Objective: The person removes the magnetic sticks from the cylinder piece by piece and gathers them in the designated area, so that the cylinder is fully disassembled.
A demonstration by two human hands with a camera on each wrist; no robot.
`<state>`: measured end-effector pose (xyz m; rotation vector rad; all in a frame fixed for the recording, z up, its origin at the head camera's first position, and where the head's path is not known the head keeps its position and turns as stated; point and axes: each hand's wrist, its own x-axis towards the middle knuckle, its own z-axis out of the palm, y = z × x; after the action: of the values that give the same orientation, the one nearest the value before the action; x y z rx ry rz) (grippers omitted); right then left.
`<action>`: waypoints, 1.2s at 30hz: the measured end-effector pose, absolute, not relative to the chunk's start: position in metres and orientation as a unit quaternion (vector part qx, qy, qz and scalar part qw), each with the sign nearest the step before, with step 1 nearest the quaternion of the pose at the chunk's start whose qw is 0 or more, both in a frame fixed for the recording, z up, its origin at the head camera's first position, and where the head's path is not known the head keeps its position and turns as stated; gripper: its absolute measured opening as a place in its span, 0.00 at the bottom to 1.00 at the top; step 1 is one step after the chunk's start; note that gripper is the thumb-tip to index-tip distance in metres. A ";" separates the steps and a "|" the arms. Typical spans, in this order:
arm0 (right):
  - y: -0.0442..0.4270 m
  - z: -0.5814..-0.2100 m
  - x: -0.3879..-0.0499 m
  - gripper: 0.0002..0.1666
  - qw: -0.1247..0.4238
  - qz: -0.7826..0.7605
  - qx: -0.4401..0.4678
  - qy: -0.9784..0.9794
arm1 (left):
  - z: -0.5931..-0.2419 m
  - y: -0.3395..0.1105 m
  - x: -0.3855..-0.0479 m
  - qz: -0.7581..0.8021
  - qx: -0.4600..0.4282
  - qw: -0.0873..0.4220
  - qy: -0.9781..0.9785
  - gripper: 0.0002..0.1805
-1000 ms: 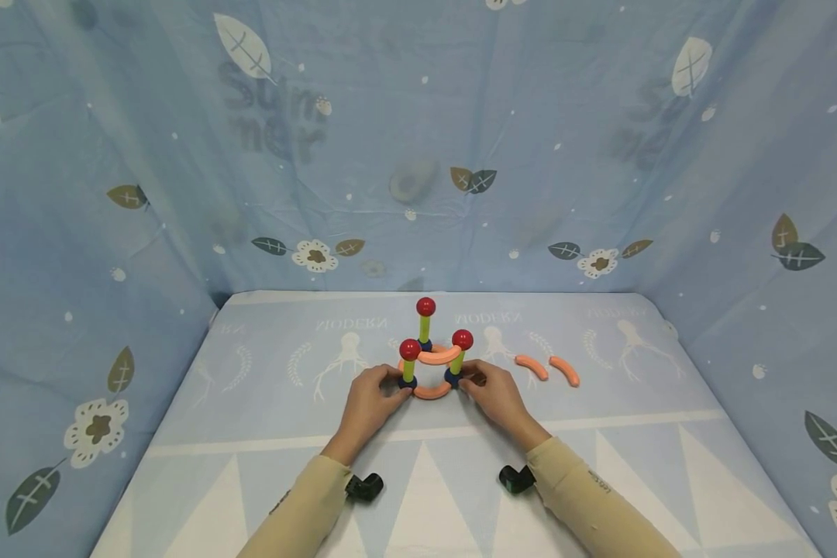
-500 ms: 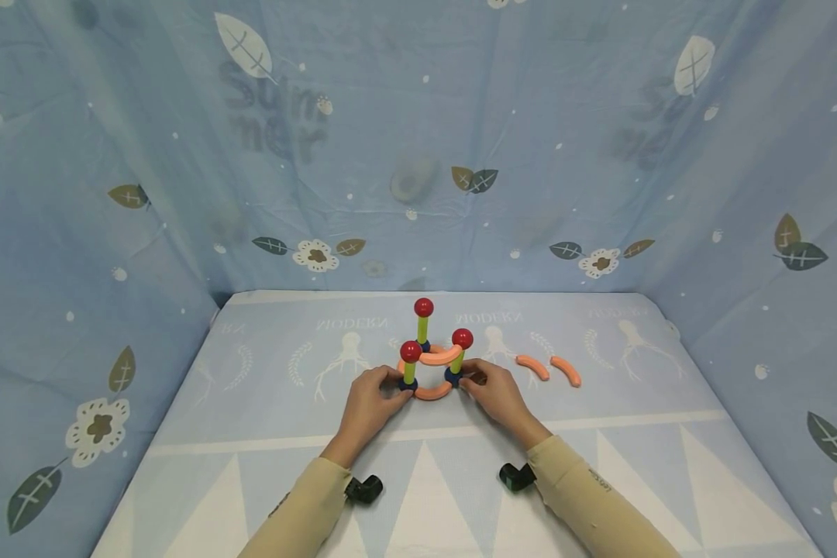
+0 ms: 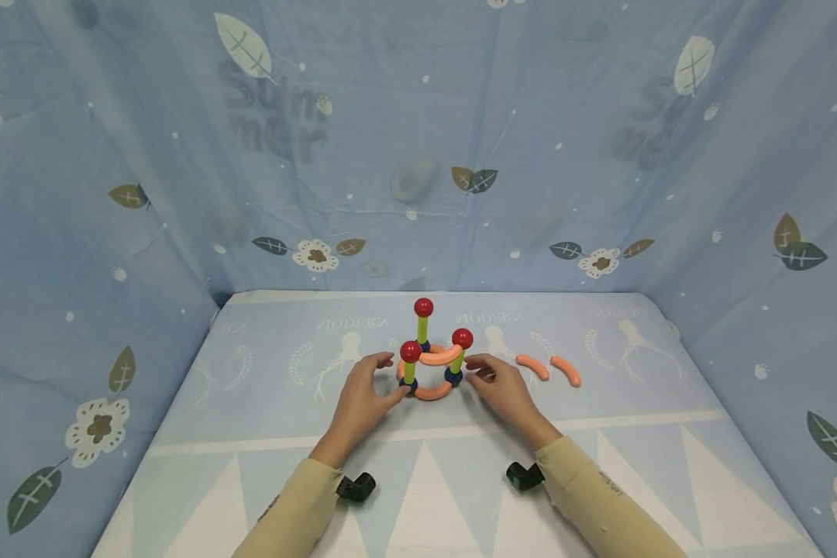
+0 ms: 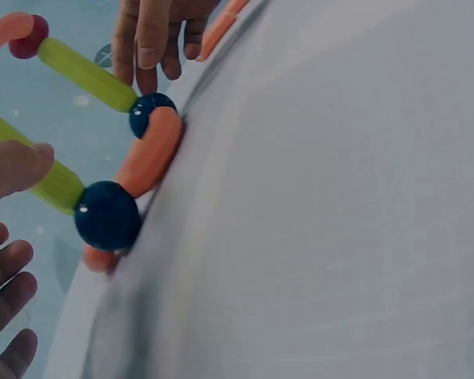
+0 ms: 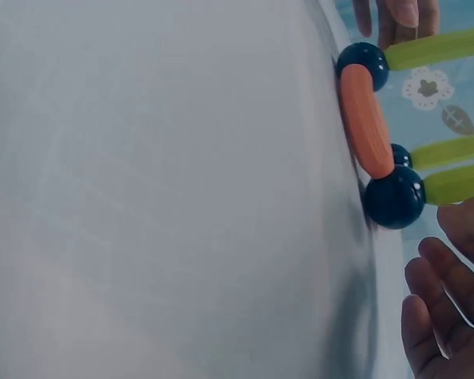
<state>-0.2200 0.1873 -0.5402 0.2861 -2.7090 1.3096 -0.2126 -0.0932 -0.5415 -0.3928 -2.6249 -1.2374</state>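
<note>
A frame of balls and rods stands upright on the table. Three yellow-green rods [image 3: 423, 329] rise from dark blue balls [image 5: 395, 196], each topped by a red ball [image 3: 410, 352]. Orange curved rods [image 4: 152, 154] link the blue balls near the table, and an upper orange curved rod [image 3: 439, 356] spans the two front red balls. My left hand [image 3: 363, 395] is spread at the frame's left, its thumb close to the front left rod; whether it touches, I cannot tell. My right hand [image 3: 505, 387] is loosely bent beside the right blue ball, gripping nothing.
Two loose orange curved rods [image 3: 565, 371] lie on the table [image 3: 642, 457] right of the frame. Black wrist devices [image 3: 356, 487] sit at both sleeves. A blue patterned curtain [image 3: 418, 155] hangs behind and along both sides.
Both hands have loosened from the lower blue balls and drawn slightly outward, with the left fingers spreading. The frame has stayed in place over the last half second.
</note>
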 end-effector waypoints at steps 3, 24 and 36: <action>0.190 -0.536 -0.220 0.18 0.069 0.436 0.101 -0.892 | -0.534 -0.094 -0.214 -0.424 -0.155 0.123 -0.884 0.39; 0.191 -0.494 -0.214 0.26 0.121 0.464 0.165 -0.862 | -0.487 -0.076 -0.218 -0.425 -0.268 0.174 -0.847 0.37; 0.180 -0.483 -0.220 0.26 0.141 0.512 0.206 -0.822 | -0.479 -0.056 -0.223 -0.411 -0.329 0.170 -0.833 0.29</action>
<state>-0.2197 0.1797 -0.4829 0.5937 -2.3741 1.4775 -0.2231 -0.0560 -0.4790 -0.9338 -2.3677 -1.1694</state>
